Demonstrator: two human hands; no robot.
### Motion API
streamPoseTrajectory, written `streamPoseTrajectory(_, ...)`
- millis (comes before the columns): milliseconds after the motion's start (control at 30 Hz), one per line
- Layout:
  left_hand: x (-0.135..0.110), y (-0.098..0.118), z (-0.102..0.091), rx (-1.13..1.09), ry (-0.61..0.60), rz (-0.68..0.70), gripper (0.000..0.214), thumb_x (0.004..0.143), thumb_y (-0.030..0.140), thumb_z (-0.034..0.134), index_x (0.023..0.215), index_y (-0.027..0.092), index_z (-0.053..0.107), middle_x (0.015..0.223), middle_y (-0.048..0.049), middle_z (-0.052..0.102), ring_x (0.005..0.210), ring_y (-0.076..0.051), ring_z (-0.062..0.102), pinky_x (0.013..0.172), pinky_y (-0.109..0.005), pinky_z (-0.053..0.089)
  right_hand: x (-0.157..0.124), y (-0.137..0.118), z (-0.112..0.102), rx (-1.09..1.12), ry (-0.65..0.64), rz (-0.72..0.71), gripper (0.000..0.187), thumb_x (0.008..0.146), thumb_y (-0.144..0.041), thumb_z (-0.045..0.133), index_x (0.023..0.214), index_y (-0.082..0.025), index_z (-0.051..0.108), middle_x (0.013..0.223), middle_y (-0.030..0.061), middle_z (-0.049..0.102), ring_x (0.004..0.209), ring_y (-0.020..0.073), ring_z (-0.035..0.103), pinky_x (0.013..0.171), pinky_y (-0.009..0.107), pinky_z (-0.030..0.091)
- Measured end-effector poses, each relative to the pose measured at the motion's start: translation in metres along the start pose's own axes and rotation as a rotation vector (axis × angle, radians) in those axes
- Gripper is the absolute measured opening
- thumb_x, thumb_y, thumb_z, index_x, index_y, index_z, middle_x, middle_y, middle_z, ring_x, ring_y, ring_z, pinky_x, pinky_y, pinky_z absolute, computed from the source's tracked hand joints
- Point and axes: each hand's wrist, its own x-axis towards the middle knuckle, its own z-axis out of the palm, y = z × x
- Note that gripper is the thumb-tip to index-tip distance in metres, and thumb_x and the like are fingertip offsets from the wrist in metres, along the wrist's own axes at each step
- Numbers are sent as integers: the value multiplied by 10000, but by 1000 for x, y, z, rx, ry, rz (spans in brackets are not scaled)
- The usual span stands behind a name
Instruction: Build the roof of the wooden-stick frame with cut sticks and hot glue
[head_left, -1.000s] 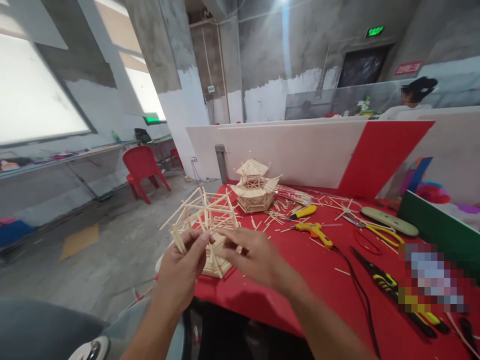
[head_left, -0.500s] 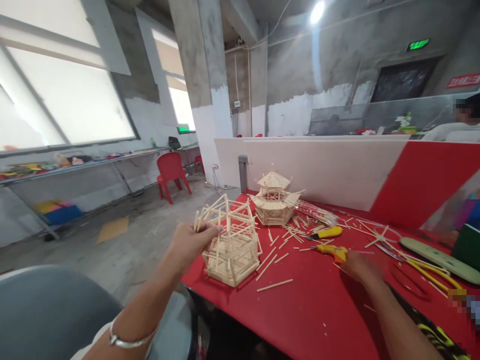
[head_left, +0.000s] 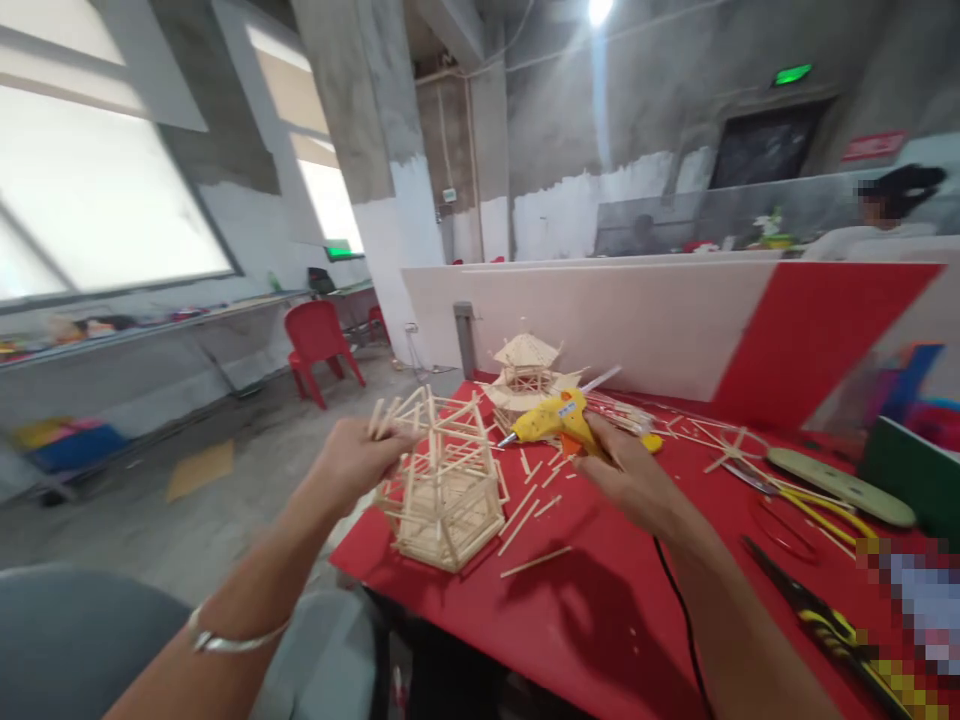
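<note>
My left hand is closed on the upper left side of a six-sided stick frame, an open lattice of pale wooden sticks. Short stick ends poke up above its fingers; whether they belong to the frame I cannot tell. The frame stands near the left edge of the red table. My right hand is wrapped round a yellow hot glue gun, raised above the table. Its metal nozzle points left, toward the top of the frame, without visibly touching it. A black cord hangs below the hand.
A stick pagoda model stands behind the glue gun. Loose sticks lie scattered around. On the right are yellow-handled scissors, black-and-yellow pliers and a pale green long-handled object. A white-and-red partition borders the back.
My right hand has lifted the glue gun from the right side of the table and brought it left, close to the frame. My left hand keeps its hold. The view has shifted slightly right.
</note>
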Motion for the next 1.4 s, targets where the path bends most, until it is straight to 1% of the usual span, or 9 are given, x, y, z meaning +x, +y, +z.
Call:
streamPoseTrajectory(100, 3, 7, 2, 30, -15, -9, 299, 676, 370, 662, 478, 154, 601, 343, 38, 433, 352, -70, 313, 405, -218, 209, 27, -47, 4, -131, 74, -86, 315, 803, -505, 552, 914, -211, 530, 814, 38, 627, 694, 194, 559, 582, 286, 354)
streamPoseTrajectory(233, 5, 8, 3, 13, -33, -9, 296, 660, 310, 668, 429, 155, 568, 345, 36, 445, 353, -61, 304, 401, -216, 204, 60, -68, 26, -331, 302, -73, 496, 755, -619, 582, 1014, -198, 535, 860, 86, 650, 724, 238, 589, 576, 302, 334)
streamPoseTrajectory(300, 6, 6, 2, 1, -9, -24, 298, 659, 309, 671, 424, 155, 571, 337, 38, 439, 345, -58, 294, 396, -217, 195, 71, -69, 36, -379, 337, -81, 508, 779, -608, 559, 1061, -186, 541, 896, 105, 661, 742, 245, 601, 584, 308, 335)
streamPoseTrajectory(433, 8, 4, 1, -18, 3, -38, 275, 666, 344, 690, 493, 139, 630, 342, 37, 455, 332, -52, 277, 387, -220, 173, 79, -64, 44, -407, 304, -88, 481, 800, -581, 533, 1071, -184, 552, 977, 105, 671, 771, 245, 609, 597, 313, 337)
streamPoseTrajectory(633, 13, 0, 3, -18, -21, -39, 306, 684, 374, 691, 508, 131, 635, 334, 44, 428, 335, -51, 280, 392, -222, 177, 81, -58, 46, -434, 314, -118, 437, 815, -540, 532, 1061, -179, 557, 996, 109, 670, 774, 235, 598, 584, 312, 314)
streamPoseTrajectory(733, 16, 1, 5, -37, -13, -51, 270, 675, 363, 697, 560, 121, 665, 348, 40, 454, 341, -50, 290, 396, -220, 181, 88, -61, 47, -478, 332, -161, 410, 827, -491, 524, 1084, -172, 547, 958, 101, 660, 745, 218, 578, 567, 303, 285)
streamPoseTrajectory(900, 16, 3, 4, -30, -7, -34, 286, 676, 358, 683, 520, 123, 638, 352, 37, 450, 346, -49, 289, 402, -220, 184, 99, -69, 47, -534, 357, -221, 363, 821, -400, 526, 1105, -175, 538, 938, 97, 640, 725, 201, 549, 553, 295, 250)
streamPoseTrajectory(1233, 17, -4, 3, 5, -4, -5, 279, 700, 365, 657, 620, 104, 717, 369, 26, 451, 364, -63, 288, 419, -229, 190, 99, -71, 47, -539, 350, -223, 339, 840, -384, 505, 1103, -173, 530, 945, 100, 630, 725, 205, 546, 543, 299, 223)
streamPoseTrajectory(1400, 20, -6, 3, -15, -22, 7, 310, 691, 391, 673, 537, 123, 661, 365, 36, 428, 364, -62, 291, 423, -231, 196, 99, -73, 47, -530, 336, -228, 312, 850, -364, 492, 1093, -173, 528, 943, 101, 623, 734, 207, 552, 545, 299, 224)
